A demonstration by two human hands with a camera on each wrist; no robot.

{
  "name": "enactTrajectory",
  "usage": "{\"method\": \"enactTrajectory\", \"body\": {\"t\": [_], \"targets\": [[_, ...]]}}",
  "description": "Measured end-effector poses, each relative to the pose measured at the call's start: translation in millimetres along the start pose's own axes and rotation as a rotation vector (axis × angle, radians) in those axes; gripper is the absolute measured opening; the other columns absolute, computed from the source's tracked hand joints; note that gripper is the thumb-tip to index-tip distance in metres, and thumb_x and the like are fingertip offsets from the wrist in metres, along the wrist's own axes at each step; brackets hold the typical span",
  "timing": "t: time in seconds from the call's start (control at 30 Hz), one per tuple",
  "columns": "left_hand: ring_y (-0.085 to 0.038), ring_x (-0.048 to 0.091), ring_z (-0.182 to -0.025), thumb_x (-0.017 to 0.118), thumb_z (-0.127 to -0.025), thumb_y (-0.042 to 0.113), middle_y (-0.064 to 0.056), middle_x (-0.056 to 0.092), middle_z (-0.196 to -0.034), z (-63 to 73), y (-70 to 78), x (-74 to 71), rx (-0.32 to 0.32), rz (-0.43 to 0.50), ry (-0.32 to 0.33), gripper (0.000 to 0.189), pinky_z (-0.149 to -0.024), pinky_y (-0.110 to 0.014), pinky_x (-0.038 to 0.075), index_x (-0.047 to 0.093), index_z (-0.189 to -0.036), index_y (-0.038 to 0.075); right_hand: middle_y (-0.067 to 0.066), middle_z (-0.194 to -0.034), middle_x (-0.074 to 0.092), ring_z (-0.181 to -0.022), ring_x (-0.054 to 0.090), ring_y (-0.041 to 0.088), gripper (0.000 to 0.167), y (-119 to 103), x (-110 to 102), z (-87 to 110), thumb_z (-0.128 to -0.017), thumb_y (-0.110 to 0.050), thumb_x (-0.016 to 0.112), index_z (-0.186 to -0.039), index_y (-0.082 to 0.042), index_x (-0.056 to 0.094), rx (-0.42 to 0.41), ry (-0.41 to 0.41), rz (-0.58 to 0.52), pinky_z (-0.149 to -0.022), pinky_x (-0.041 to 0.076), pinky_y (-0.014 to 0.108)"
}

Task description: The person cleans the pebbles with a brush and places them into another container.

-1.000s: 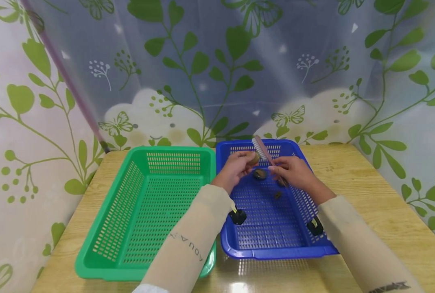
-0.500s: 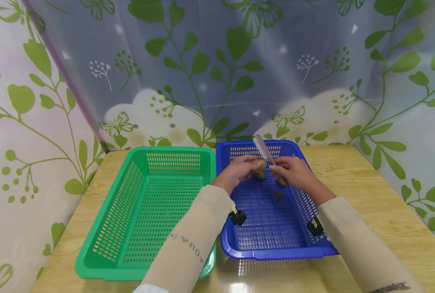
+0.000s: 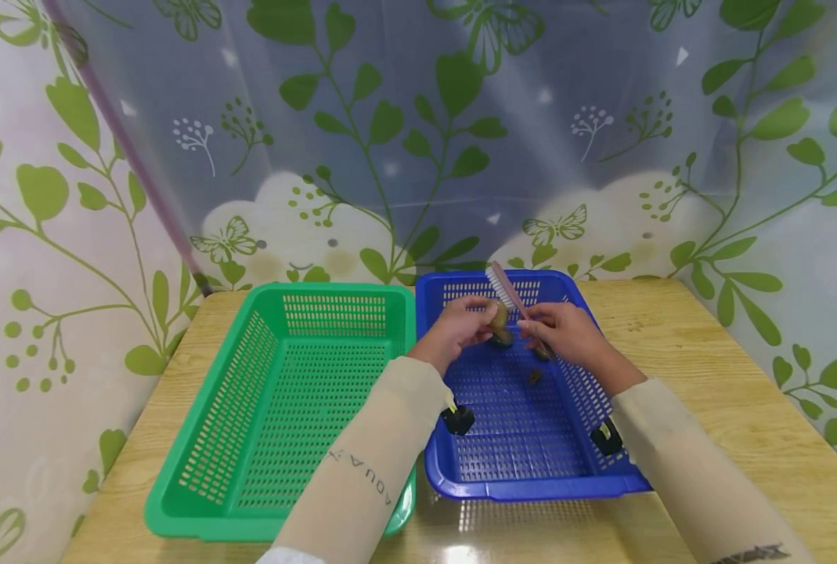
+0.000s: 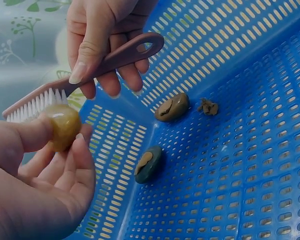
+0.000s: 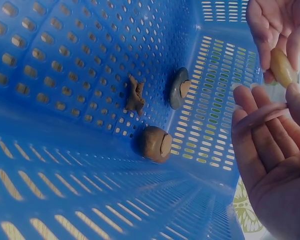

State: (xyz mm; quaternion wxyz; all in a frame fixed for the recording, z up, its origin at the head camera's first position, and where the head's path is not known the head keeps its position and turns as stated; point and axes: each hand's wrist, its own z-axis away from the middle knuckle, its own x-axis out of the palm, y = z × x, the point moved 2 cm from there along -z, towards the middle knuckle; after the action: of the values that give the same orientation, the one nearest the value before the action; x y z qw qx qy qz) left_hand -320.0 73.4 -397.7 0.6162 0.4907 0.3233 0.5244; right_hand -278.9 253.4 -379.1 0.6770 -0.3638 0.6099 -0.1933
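Note:
Over the far end of the blue basket (image 3: 531,490), my left hand (image 3: 460,323) pinches a smooth yellowish stone (image 4: 66,127) between thumb and fingers. My right hand (image 3: 564,334) grips the handle of a dusty-pink brush (image 4: 121,59), whose white bristles meet the top of the stone in the left wrist view. Below, on the basket floor, lie a brown stone (image 4: 175,106) and a dark green-grey stone (image 4: 150,166). Each bears a tan mud patch. A crumbled brown lump (image 4: 208,106) lies near the brown stone.
A green perforated basket (image 3: 200,526) stands close on the left of the blue one. Both sit on a wood-grain table (image 3: 700,368). Behind hangs a leaf-printed curtain (image 3: 404,157). Black wrist devices (image 3: 458,419) sit by the sleeves.
The yellowish stone has been turned in my left hand, swinging out to the right and then more upright. The brush has shifted only slightly.

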Motion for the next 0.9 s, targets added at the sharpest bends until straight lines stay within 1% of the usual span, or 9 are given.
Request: {"method": "enactTrajectory", "body": {"t": [0.07, 0.13, 0.23, 0.33, 0.43, 0.57, 0.63, 0.77, 0.9], "targets": [[-0.012, 0.058, -0.064, 0.062, -0.096, 0.012, -0.007, 0.062, -0.084, 0.2, 0.2, -1.3, 0.016, 0.046, 0.048, 0.03, -0.075, -0.029, 0.056, 0.06, -0.124, 0.002, 0.022, -0.102, 0.071, -0.086, 0.07, 0.033, 0.038, 0.0, 0.1, -0.2, -0.1, -0.024, 0.055, -0.123, 0.005, 0.06, 0.002, -0.008, 0.008, -0.068, 0.056, 0.037], [-0.011, 0.059, -0.063, 0.061, -0.096, 0.011, -0.01, 0.063, -0.086, 0.9, 0.9, -2.8, 0.035, 0.095, 0.098, 0.03, -0.067, -0.024, 0.055, 0.059, -0.125, 0.003, 0.022, -0.102, 0.07, -0.086, 0.07, 0.033, 0.037, 0.0, 0.5, -0.2, -0.1, -0.025, 0.055, -0.123, 0.005, 0.06, 0.004, -0.023, 0.015, -0.066, 0.055, 0.035], [-0.009, 0.058, -0.06, 0.059, -0.097, 0.011, -0.012, 0.064, -0.089, 2.4, 2.7, -4.9, 0.065, 0.132, 0.161, 0.031, -0.059, -0.019, 0.051, 0.059, -0.128, 0.006, 0.022, -0.103, 0.07, -0.086, 0.07, 0.034, 0.038, 0.2, 1.2, -0.2, -0.1, -0.026, 0.056, -0.124, 0.004, 0.06, 0.016, -0.047, 0.013, -0.063, 0.054, 0.034], [-0.01, 0.056, -0.059, 0.058, -0.098, 0.01, -0.014, 0.064, -0.092, 3.1, 3.8, -6.8, 0.079, 0.151, 0.21, 0.031, -0.058, -0.018, 0.05, 0.06, -0.129, 0.01, 0.02, -0.1, 0.071, -0.084, 0.07, 0.033, 0.04, 0.4, 2.5, 0.3, -0.099, -0.027, 0.058, -0.124, 0.004, 0.06, 0.017, -0.065, 0.019, -0.06, 0.053, 0.033], [-0.01, 0.058, -0.062, 0.058, -0.097, 0.008, -0.018, 0.067, -0.1, 3.8, 4.6, -7.8, 0.08, 0.182, 0.233, 0.032, -0.058, -0.018, 0.051, 0.061, -0.129, 0.01, 0.016, -0.091, 0.073, -0.078, 0.069, 0.031, 0.04, 0.5, 3.5, 0.5, -0.098, -0.028, 0.059, -0.123, 0.003, 0.061, 0.007, -0.067, 0.04, -0.056, 0.05, 0.034], [-0.011, 0.063, -0.068, 0.058, -0.097, 0.005, -0.023, 0.068, -0.109, 4.0, 4.9, -7.8, 0.067, 0.209, 0.237, 0.036, -0.059, -0.017, 0.052, 0.059, -0.132, 0.007, 0.012, -0.085, 0.072, -0.075, 0.067, 0.032, 0.038, 1.0, 3.8, 0.7, -0.098, -0.027, 0.059, -0.121, 0.003, 0.062, 0.003, -0.066, 0.047, -0.055, 0.049, 0.034], [-0.011, 0.064, -0.069, 0.058, -0.097, 0.005, -0.023, 0.068, -0.111, 3.4, 4.5, -7.4, 0.057, 0.212, 0.229, 0.037, -0.06, -0.018, 0.053, 0.057, -0.134, 0.007, 0.014, -0.087, 0.072, -0.076, 0.067, 0.033, 0.038, 1.3, 3.8, 1.0, -0.098, -0.027, 0.059, -0.122, 0.003, 0.062, 0.006, -0.066, 0.039, -0.055, 0.049, 0.034], [-0.012, 0.066, -0.071, 0.056, -0.098, 0.006, -0.022, 0.068, -0.111, 2.1, 4.0, -6.7, 0.045, 0.208, 0.205, 0.039, -0.064, -0.02, 0.055, 0.056, -0.136, 0.007, 0.019, -0.098, 0.072, -0.082, 0.069, 0.033, 0.04, 1.7, 3.8, 1.1, -0.099, -0.026, 0.058, -0.125, 0.005, 0.059, 0.013, -0.073, 0.02, -0.059, 0.052, 0.034], [-0.011, 0.065, -0.067, 0.057, -0.097, 0.003, -0.021, 0.069, -0.108, 2.0, 4.4, -6.2, 0.038, 0.183, 0.17, 0.038, -0.066, -0.022, 0.056, 0.058, -0.134, 0.008, 0.02, -0.103, 0.071, -0.085, 0.07, 0.032, 0.043, 1.9, 2.7, 0.1, -0.099, -0.027, 0.058, -0.128, 0.005, 0.057, 0.02, -0.07, 0.019, -0.064, 0.054, 0.034]]}}
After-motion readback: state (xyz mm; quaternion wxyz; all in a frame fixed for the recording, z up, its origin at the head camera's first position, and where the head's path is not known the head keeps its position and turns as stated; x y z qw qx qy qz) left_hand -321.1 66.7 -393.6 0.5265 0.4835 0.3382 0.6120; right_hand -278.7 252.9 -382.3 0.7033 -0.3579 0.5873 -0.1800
